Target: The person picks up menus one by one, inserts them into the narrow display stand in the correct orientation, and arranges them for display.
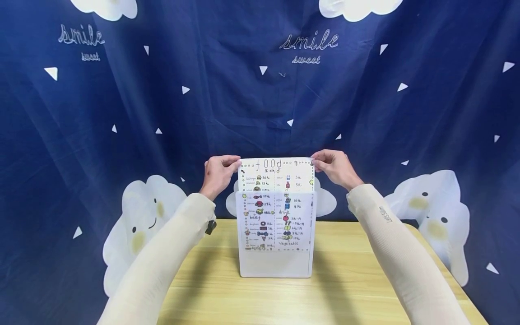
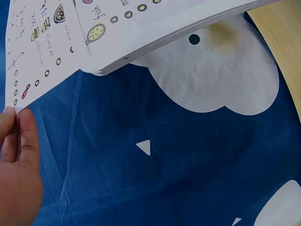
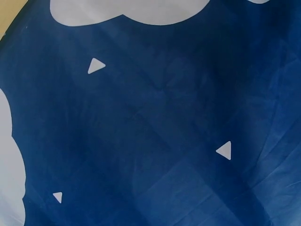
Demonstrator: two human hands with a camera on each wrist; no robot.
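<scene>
the left hand [image 1: 218,174] pinches the upper left corner of a hand-drawn food menu sheet [image 1: 277,174]; the right hand [image 1: 334,166] pinches its upper right corner. the sheet stands upright, its lower part inside a translucent white file holder [image 1: 276,266] that stands on the wooden table [image 1: 345,289], at the far middle. the top of the sheet shows above the holder's front wall. the left wrist view shows fingertips [image 2: 19,136] on the sheet's edge; the right wrist view shows only the blue cloud-print backdrop [image 3: 164,122]. judged step: the sheet is partway in the holder, held at both top corners. the next move likely calls for an even, level grip so the sheet travels straight without buckling.
</scene>
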